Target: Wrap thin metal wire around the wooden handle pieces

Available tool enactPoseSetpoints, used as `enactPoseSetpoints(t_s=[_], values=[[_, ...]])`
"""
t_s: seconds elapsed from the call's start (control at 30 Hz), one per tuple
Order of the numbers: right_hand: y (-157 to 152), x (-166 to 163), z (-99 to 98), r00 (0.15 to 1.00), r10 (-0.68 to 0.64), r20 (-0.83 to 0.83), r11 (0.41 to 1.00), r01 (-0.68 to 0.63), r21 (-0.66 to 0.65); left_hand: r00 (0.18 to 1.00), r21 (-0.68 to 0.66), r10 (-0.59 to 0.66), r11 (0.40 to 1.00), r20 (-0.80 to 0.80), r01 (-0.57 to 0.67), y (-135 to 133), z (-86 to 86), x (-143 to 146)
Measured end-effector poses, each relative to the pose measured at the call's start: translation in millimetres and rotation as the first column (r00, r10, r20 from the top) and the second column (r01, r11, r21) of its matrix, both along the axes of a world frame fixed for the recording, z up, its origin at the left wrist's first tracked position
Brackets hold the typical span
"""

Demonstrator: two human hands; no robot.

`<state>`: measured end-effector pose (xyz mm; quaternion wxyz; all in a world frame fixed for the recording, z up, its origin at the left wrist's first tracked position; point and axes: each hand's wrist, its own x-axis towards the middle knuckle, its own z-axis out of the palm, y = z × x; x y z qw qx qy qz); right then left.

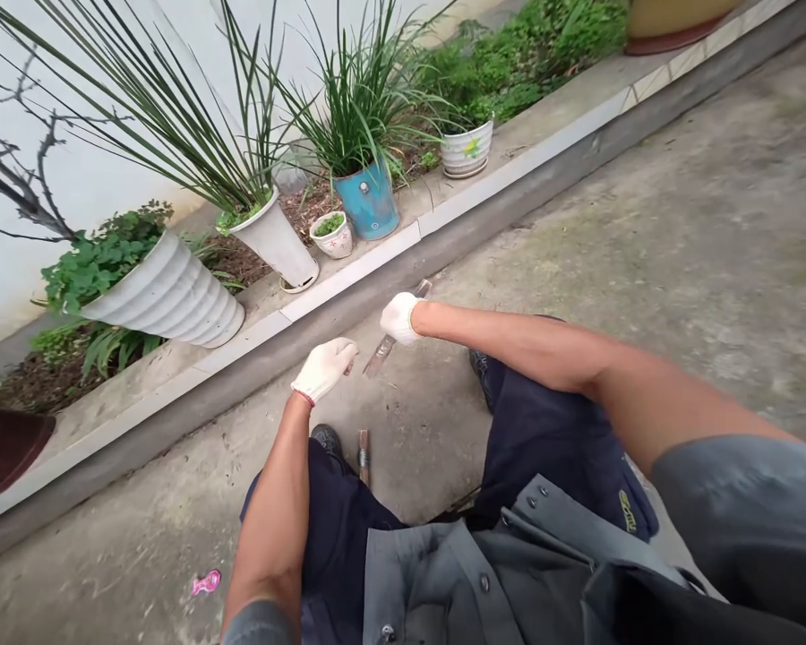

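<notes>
My right hand (401,318), in a white glove, is closed around a worn paintbrush (380,355). The brush lies aslant, its handle end sticking out beyond my hand and its bristle end pointing down toward my left. My left hand (325,367), gloved in white too, is held to the left of that brush and apart from it. Its fingers are curled together; a small brownish bit shows at the fingertips, too small to name. A second paintbrush (364,452) with a metal band lies on the concrete between my feet, partly hidden by my leg.
A low tiled ledge (349,285) runs diagonally ahead of me. On it stand a ribbed white pot (181,291), a tall white pot (278,242), a small pot (334,237), a blue pot (368,202) and another white pot (467,150). A pink object (206,582) lies on the ground.
</notes>
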<state>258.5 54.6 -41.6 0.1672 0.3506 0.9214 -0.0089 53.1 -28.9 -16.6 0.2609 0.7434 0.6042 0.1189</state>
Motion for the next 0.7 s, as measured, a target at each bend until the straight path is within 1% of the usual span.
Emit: enactPoseSetpoints(t_s=[0.03, 0.1, 0.17, 0.2, 0.27, 0.3, 0.37, 0.43, 0.47, 0.5, 0.57, 0.63, 0.7], values=[[-7.4, 0.9, 0.7, 0.998, 0.056, 0.008, 0.998, -0.056, -0.033, 1.000, 0.021, 0.013, 1.000, -0.011, -0.012, 1.9, 0.2, -3.1], [-19.2, 4.2, 5.7, 0.989, 0.140, -0.043, 0.985, -0.143, -0.093, 0.999, 0.019, 0.019, 1.000, 0.026, -0.020, 5.4, -1.2, -6.7], [-24.7, 7.6, 14.5, 0.971, 0.163, -0.173, 0.973, -0.188, -0.134, 0.994, 0.009, 0.015, 1.000, 0.108, -0.016, 8.5, -4.3, -5.6], [-25.1, 8.7, 19.4, 0.957, 0.144, -0.251, 0.972, -0.184, -0.145, 0.986, 0.004, 0.014, 1.000, 0.168, -0.015, 9.9, -6.6, -3.4], [-21.5, 9.2, 28.4, 0.918, 0.057, -0.393, 0.981, -0.124, -0.146, 0.951, -0.023, 0.026, 1.000, 0.308, -0.020, 12.2, -12.5, 2.8], [-18.1, 8.8, 31.7, 0.898, 0.003, -0.440, 0.988, -0.072, -0.140, 0.908, -0.059, 0.053, 0.998, 0.415, -0.031, 12.8, -16.1, 6.2], [-9.0, 8.1, 34.8, 0.861, -0.122, -0.493, 0.990, 0.070, -0.123, 0.808, -0.134, 0.121, 0.990, 0.576, -0.053, 12.4, -23.7, 12.2], [1.9, 9.2, 33.0, 0.818, -0.262, -0.513, 0.965, 0.238, -0.113, 0.740, -0.172, 0.171, 0.982, 0.651, -0.076, 8.9, -30.0, 16.8], [7.8, 10.8, 30.8, 0.790, -0.329, -0.518, 0.941, 0.318, -0.113, 0.731, -0.182, 0.178, 0.980, 0.658, -0.074, 5.9, -32.0, 18.8], [13.6, 12.9, 28.0, 0.761, -0.384, -0.522, 0.916, 0.383, -0.117, 0.745, -0.192, 0.172, 0.980, 0.645, -0.060, 2.5, -32.8, 20.9], [24.2, 17.8, 22.1, 0.726, -0.448, -0.521, 0.875, 0.476, -0.090, 0.825, -0.213, 0.126, 0.977, 0.551, -0.007, -5.0, -31.1, 25.0], [31.2, 21.2, 17.0, 0.745, -0.449, -0.493, 0.861, 0.508, -0.017, 0.917, -0.227, 0.060, 0.973, 0.396, 0.035, -11.0, -25.4, 27.7], [32.1, 21.4, 12.7, 0.816, -0.415, -0.403, 0.874, 0.480, 0.073, 0.966, -0.190, 0.022, 0.981, 0.257, 0.028, -13.8, -17.2, 26.8]])
